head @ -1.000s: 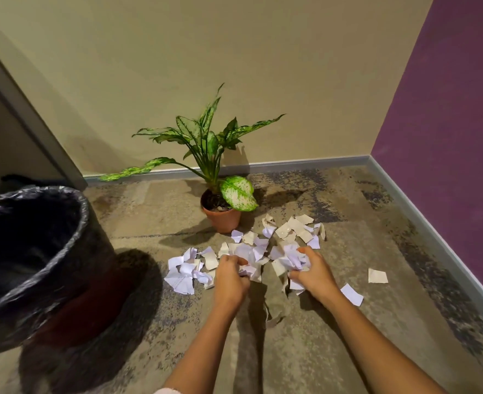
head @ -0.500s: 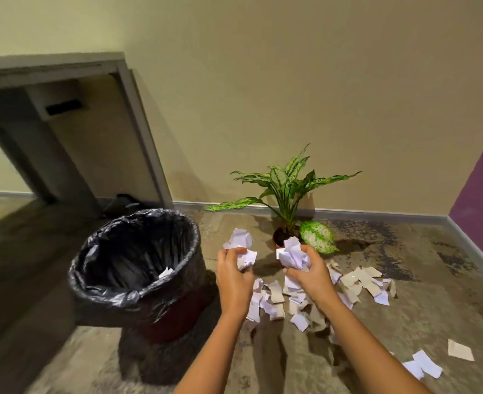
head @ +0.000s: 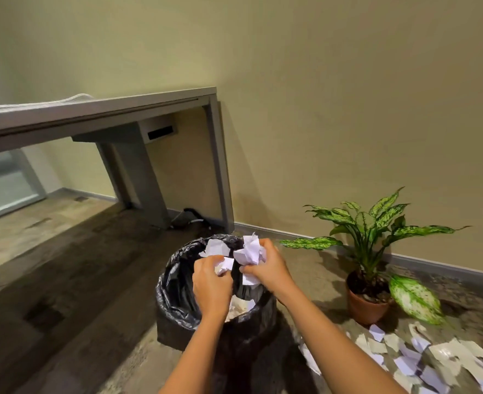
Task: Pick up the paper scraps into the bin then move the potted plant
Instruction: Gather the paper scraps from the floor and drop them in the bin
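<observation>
Head view: both hands above the bin (head: 174, 294), each full of paper scraps (head: 247, 251).
Left hand (head: 211, 285) fingers curled tight on a white wad (head: 225, 264); right hand (head: 265, 270) fingers clamped on a bigger one, touching the left's; bin mouth directly under the fingers; loose scraps (head: 405, 362) and potted plant (head: 368, 302) on the floor, well right of them.

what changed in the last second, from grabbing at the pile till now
Both hands lifted their handfuls off the floor pile and carried them left: the left hand and right hand now grip crumpled paper scraps above the bin. None released yet. The potted plant stays by the wall; much of the pile remains.
</observation>
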A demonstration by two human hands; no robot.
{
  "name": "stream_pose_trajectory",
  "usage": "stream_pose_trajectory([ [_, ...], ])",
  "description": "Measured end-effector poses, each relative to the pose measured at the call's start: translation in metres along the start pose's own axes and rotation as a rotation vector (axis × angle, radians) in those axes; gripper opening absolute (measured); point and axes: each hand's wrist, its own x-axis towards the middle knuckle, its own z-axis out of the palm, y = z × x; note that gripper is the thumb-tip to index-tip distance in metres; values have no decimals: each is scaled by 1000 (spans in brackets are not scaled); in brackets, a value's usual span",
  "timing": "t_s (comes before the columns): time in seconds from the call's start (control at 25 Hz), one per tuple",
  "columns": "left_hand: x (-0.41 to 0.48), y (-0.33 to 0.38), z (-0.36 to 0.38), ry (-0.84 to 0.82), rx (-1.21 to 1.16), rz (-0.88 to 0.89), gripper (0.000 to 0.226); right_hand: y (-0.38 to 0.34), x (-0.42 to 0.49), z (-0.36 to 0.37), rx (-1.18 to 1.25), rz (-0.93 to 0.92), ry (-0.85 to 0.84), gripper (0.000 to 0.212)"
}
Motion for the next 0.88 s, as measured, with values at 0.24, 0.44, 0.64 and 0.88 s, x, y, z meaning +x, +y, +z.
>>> stream_pose_trajectory([
  [0.24,11,-28,-13,-83,202,-197,41,-5,8,26,-140,53,-137,88],
  [0.44,-1,-21,-11,-26,173,-155,47,-9,-2,10,88,82,-115,63],
  [0.64,-24,14,0,28,81,-32,45,-20,-20,-27,462,123,-121,43],
  [0.88,-61,46,17,65,3,80,43,3,-47,-91,616,175,69,34],
])
